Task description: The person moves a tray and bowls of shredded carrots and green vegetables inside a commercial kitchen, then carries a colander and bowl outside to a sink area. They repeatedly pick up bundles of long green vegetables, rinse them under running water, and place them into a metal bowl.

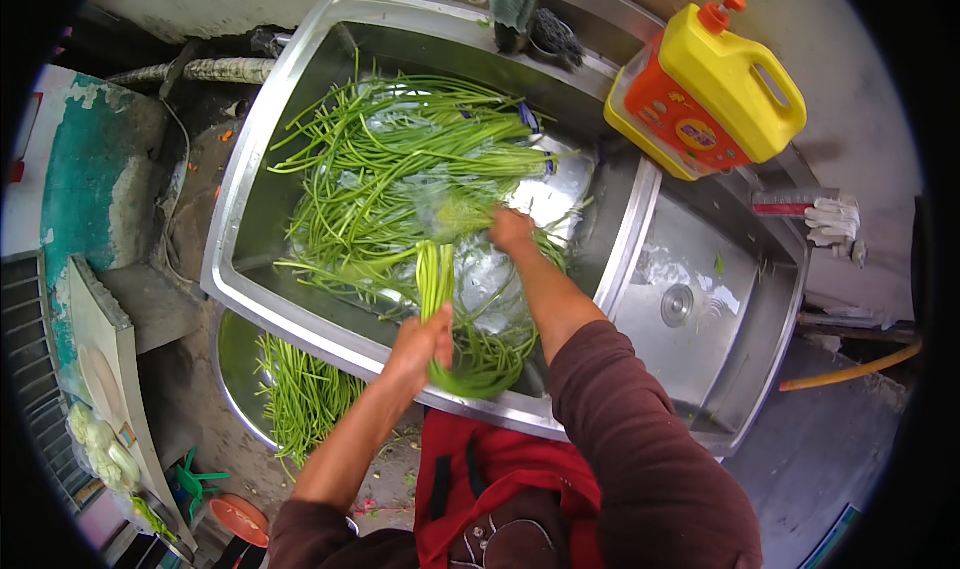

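My left hand (426,344) is closed around a bunch of long green stems (435,280) near the front rim of a stainless steel sink (330,325). The bunch's lower part curves down towards the right inside the basin. My right hand (513,230) is over the water, touching other stems; its fingertips are partly hidden and blurred, so its grip cannot be told. Many loose green stems (375,171) lie in the water of the large basin, some bundled with purple bands (529,118) towards the right.
A smaller basin with a drain (677,305) adjoins on the right. A yellow jug with an orange pump (712,92) stands on the back ledge, near a dark scouring pad (556,36). Below the sink at left, more stems (307,400) lie in a metal bowl (238,374).
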